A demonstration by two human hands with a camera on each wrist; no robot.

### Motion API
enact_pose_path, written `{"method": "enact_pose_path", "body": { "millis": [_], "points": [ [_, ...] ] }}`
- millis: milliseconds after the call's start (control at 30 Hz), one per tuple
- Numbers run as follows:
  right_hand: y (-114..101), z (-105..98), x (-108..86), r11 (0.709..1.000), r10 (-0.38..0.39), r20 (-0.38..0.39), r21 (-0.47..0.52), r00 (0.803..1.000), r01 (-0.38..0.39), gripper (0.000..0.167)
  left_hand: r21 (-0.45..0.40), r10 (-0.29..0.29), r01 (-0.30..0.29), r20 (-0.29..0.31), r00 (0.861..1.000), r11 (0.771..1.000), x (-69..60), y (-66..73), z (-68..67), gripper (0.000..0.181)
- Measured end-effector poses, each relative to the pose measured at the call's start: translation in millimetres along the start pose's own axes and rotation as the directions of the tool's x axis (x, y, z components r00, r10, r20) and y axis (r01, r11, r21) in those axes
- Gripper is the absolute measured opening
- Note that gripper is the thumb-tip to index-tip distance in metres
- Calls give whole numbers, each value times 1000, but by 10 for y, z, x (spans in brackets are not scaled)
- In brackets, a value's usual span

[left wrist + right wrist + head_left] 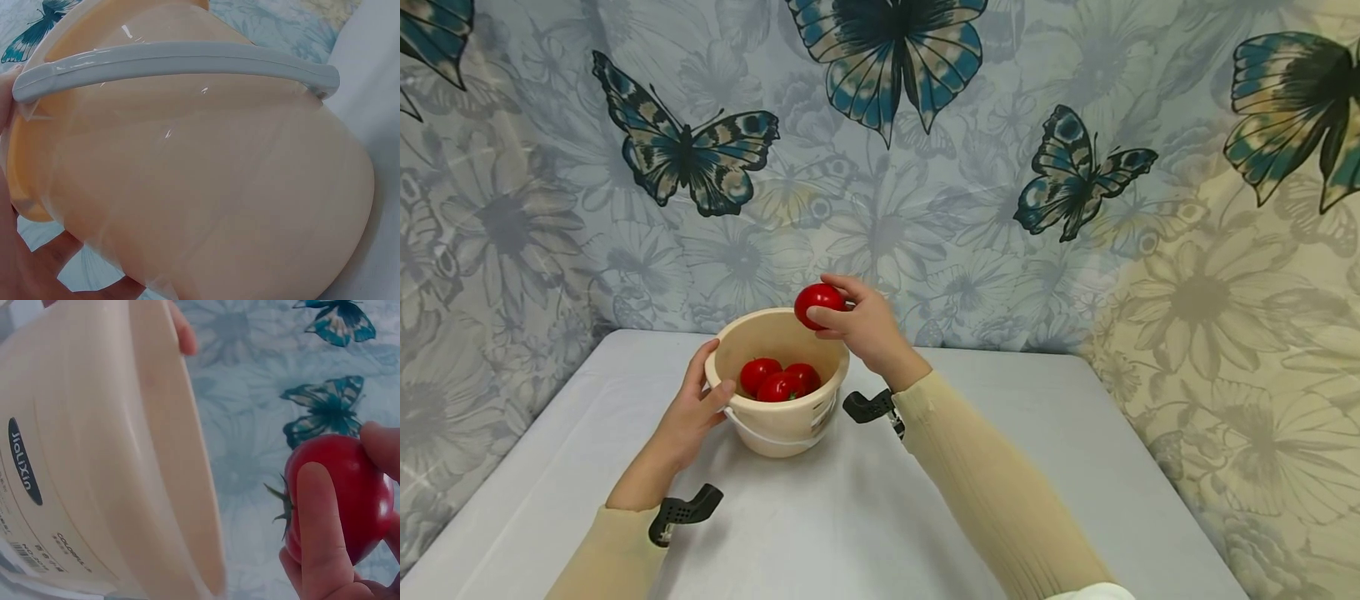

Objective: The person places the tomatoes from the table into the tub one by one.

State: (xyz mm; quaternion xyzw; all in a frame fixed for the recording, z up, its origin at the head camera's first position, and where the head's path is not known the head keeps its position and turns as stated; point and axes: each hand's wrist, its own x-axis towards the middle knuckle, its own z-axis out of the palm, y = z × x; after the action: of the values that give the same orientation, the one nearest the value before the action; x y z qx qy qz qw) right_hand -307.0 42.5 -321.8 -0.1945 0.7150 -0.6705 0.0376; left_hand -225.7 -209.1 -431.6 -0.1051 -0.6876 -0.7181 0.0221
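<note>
A cream plastic bucket (775, 429) with a pale handle (181, 60) stands on the table, tipped slightly if at all. Inside it lie several red tomatoes (779, 387). My left hand (688, 417) grips the bucket's left rim, thumb over the edge and fingers around the outside. Above the bucket's right rim, my right hand (868, 329) holds another tomato (818, 306) between thumb and fingers. In the right wrist view this tomato (344, 494) shows a green stem end facing the bucket, and it is apart from the rim.
The bucket stands on a table with a white cover (1000, 417). Behind it hangs a cloth backdrop (887, 208) printed with butterflies and flowers. A black wrist mount (685, 508) sits on the left forearm and another mount (871, 407) on the right.
</note>
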Motion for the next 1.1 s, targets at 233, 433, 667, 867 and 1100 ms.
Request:
{"method": "enact_pose_path", "body": {
  "millis": [233,433,667,867,1100],
  "points": [
    [14,-6,-46,999,-24,19,-40,1000,25,62,10,-6,6,1,1000,1000,9,-5,5,71],
    [58,-74,-71,999,-21,9,-35,1000,22,62,9,-9,9,-1,1000,1000,-4,0,7,72],
    [98,-162,-100,999,6,-15,-41,1000,-7,61,3,-17,17,4,1000,1000,-16,14,16,70],
    [120,-206,-151,998,35,-36,-57,999,-37,60,19,-32,32,-8,999,999,-53,-6,12,70],
    [130,-235,-247,991,61,-79,-114,995,-69,58,88,-54,53,-1,999,995,-120,7,-68,70]
  ]
}}
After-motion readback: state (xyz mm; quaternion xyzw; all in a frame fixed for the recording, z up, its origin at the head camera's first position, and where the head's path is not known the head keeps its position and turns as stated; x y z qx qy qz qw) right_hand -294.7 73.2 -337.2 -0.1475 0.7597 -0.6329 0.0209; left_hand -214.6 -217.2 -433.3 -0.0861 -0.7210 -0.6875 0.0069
